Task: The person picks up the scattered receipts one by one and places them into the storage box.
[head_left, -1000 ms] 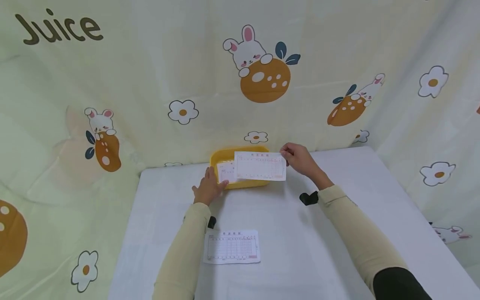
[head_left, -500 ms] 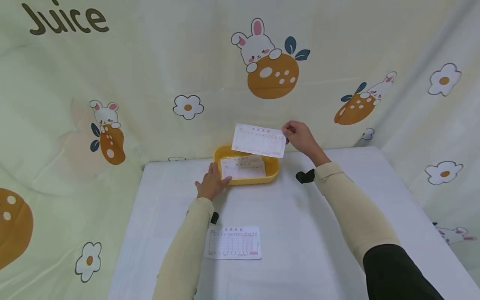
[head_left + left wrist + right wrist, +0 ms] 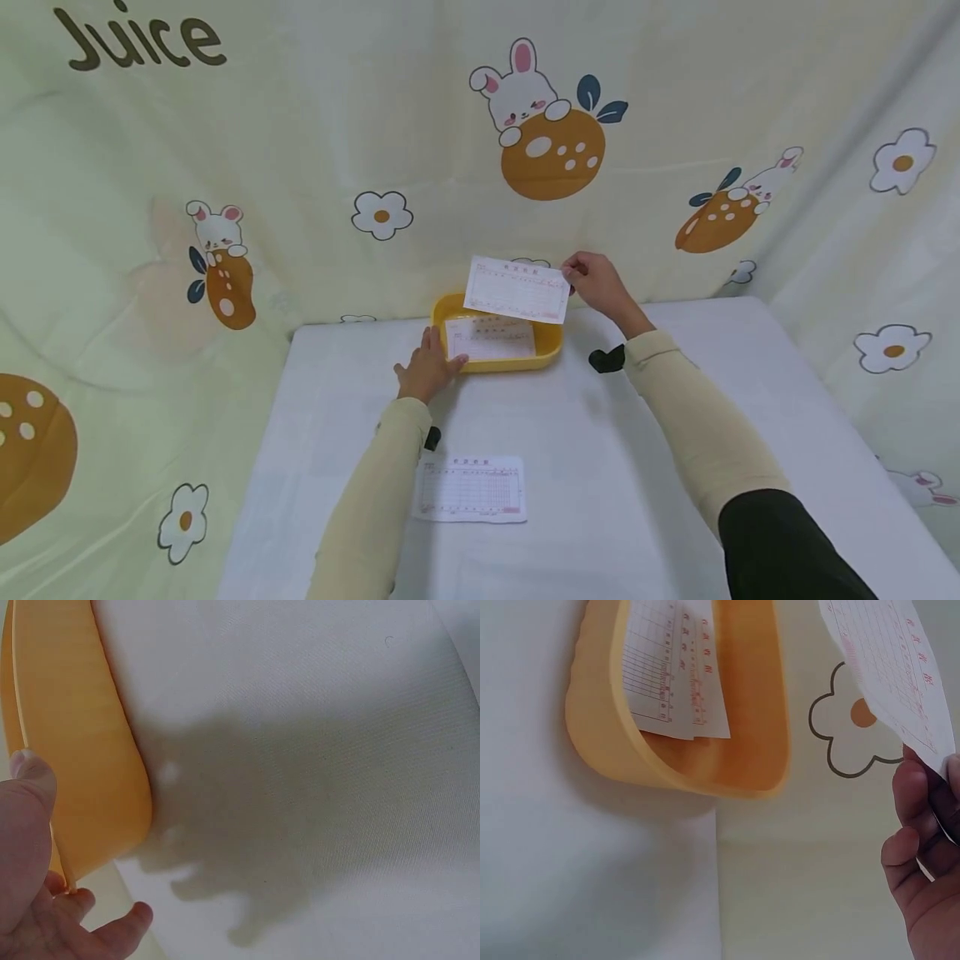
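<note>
A yellow plastic bin (image 3: 513, 365) sits at the back edge of the table with printed receipt slips (image 3: 660, 682) lying in it. My left hand (image 3: 427, 367) holds its near left corner. The thumb (image 3: 31, 769) lies on the rim and the fingers are around the end wall. My right hand (image 3: 600, 283) pinches another receipt slip (image 3: 517, 289) by its right end, above the far side of the bin. The slip tilts, bends slightly, and overlaps the bin's back rim in the head view. Nearer the front lies a receipt pad (image 3: 471, 492), partly beside the left sleeve.
A white cloth covers the table (image 3: 585, 500). Right behind the bin hangs a pale curtain (image 3: 420, 125) with rabbit, orange and flower prints. Another curtain side runs along the right edge of the table.
My right hand has lifted the slip up and back from over the bin, uncovering the slips inside. In the last half second it lowers slightly. The left hand stays at the bin's corner.
</note>
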The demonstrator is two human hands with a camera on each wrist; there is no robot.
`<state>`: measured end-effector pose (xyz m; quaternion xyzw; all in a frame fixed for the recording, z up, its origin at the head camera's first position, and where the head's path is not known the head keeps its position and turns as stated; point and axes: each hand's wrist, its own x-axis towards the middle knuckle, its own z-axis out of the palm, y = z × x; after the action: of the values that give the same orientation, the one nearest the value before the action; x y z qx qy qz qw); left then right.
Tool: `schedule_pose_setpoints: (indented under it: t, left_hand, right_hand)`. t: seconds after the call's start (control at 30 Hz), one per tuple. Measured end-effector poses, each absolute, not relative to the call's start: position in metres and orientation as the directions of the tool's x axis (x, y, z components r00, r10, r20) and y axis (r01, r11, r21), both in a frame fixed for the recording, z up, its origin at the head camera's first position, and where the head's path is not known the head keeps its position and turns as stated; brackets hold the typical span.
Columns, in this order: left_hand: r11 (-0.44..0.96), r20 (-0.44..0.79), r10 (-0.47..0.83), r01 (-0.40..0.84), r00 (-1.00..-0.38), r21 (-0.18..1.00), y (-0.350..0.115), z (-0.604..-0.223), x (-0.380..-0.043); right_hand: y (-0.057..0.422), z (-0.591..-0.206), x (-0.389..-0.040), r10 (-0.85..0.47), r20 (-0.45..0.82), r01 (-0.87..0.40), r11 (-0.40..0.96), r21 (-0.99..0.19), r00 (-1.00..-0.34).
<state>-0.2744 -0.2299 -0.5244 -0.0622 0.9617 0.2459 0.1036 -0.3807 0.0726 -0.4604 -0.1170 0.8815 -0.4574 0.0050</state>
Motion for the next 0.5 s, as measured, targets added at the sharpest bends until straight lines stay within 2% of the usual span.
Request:
schedule_pose_setpoints:
  t: [0.27, 0.5]
  left_hand:
    - [0.869, -0.231, -0.077, -0.179, -0.970, 0.462, -0.230, -0.525, -0.276]
    - [0.856, -0.219, -0.071, -0.172, -0.973, 0.487, -0.231, -0.526, -0.275]
  right_hand:
    - [0.064, -0.478, -0.385, -0.247, 0.102, -0.221, 0.520, -0.825, -0.964]
    - [0.056, -0.493, -0.381, -0.264, 0.093, -0.232, 0.566, -0.791, -0.960]
